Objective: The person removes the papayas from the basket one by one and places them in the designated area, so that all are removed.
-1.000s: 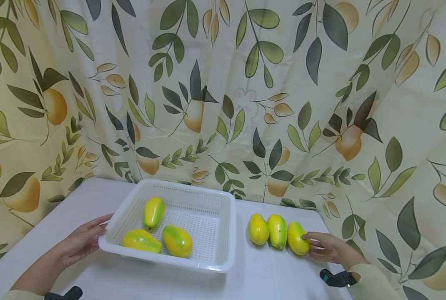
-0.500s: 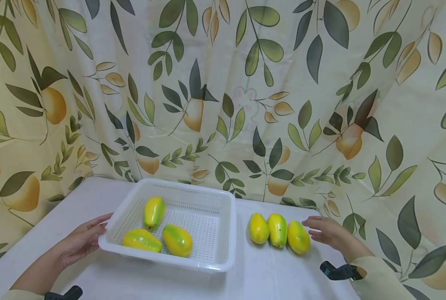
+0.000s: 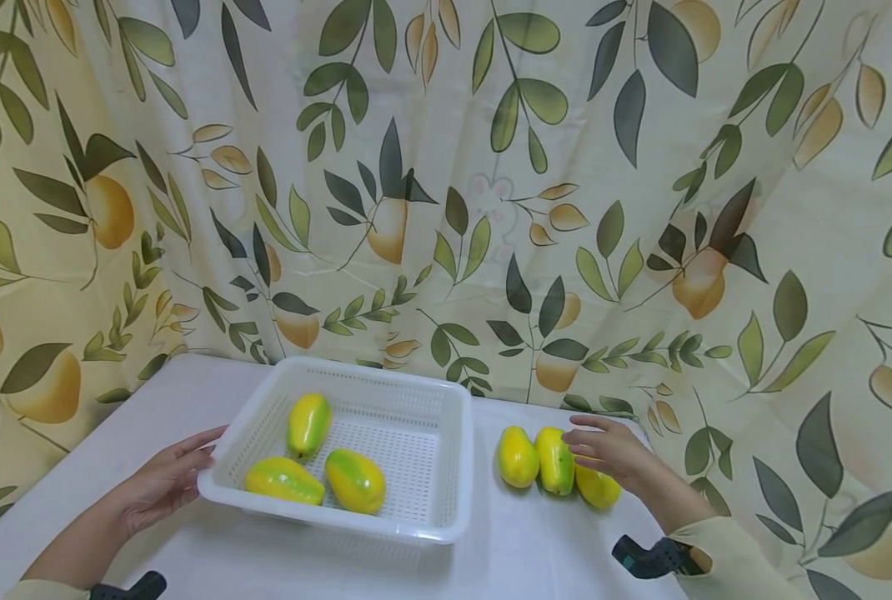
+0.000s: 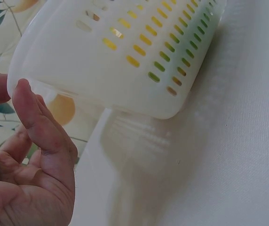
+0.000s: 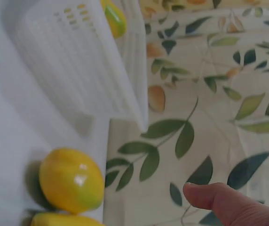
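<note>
- As the right hand (image 3: 609,450) hangs over the row of fruits at the lower right of the head view, its fingers are loosely extended and parted; the tips overlap the right edge of the middle fruit (image 3: 553,468), though I cannot tell whether they touch it.
- In the right wrist view the thumb (image 5: 214,195) of that hand reaches in from the lower right corner and points left, apart from the fruits.
- The left hand (image 3: 162,485), at the lower left, has the white basket (image 3: 416,454) by the left end of its rim, thumb on one side and bent fingers on the other.
- Under the right hand, the rightmost fruit (image 3: 598,490) is partly covered; what shows lies close against the middle fruit.
- The middle fruit has its long axis running up and down the frame, a dark spot at its lower end.
- Beside it, the leftmost fruit (image 3: 517,458) also points up and down.
- Inside the basket, left of centre, the upper fruit (image 3: 309,425) stands nearly lengthwise in the frame, top leaning right; the lower-left fruit (image 3: 283,482) lies nearly crosswise, right end lower; the lower-right fruit (image 3: 354,482) slants from upper left to lower right.
- All rests on a white-covered table (image 3: 521,550).
</note>
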The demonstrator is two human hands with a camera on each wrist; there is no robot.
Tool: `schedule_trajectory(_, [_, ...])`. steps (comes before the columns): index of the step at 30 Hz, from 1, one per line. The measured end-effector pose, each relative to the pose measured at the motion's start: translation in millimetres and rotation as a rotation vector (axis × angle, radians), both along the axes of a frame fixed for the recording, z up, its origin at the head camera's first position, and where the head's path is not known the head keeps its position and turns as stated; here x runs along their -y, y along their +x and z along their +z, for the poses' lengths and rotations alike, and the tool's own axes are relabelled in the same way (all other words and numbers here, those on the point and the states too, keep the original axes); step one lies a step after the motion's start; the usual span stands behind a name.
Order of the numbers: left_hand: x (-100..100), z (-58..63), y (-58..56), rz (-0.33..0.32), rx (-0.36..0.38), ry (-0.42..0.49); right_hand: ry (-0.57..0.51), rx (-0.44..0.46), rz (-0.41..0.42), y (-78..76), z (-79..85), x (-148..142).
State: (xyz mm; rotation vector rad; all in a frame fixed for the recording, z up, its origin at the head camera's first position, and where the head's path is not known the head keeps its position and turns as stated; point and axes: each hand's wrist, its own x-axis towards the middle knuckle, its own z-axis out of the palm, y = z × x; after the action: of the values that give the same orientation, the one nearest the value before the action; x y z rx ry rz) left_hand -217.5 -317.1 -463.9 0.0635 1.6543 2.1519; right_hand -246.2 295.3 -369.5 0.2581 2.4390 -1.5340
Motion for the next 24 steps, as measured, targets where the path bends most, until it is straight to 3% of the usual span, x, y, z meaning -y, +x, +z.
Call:
schedule_trajectory(9, [-0.4,0.8,0.7,0.014,0.007,-0.014,-0.071,-0.052,0.093,11.8,8.5,42.5])
schedule_trajectory(16, [-0.6,1.5,0.5,0.012,0.002,-0.009,-0.157,-0.048,0.118,14.3,13.3,67.0])
schedule_trajectory(24, [-0.5,-0.9,0.4,0.017,-0.003,-0.006,-0.260,-0.054,0.130,14.0,7.5,89.5])
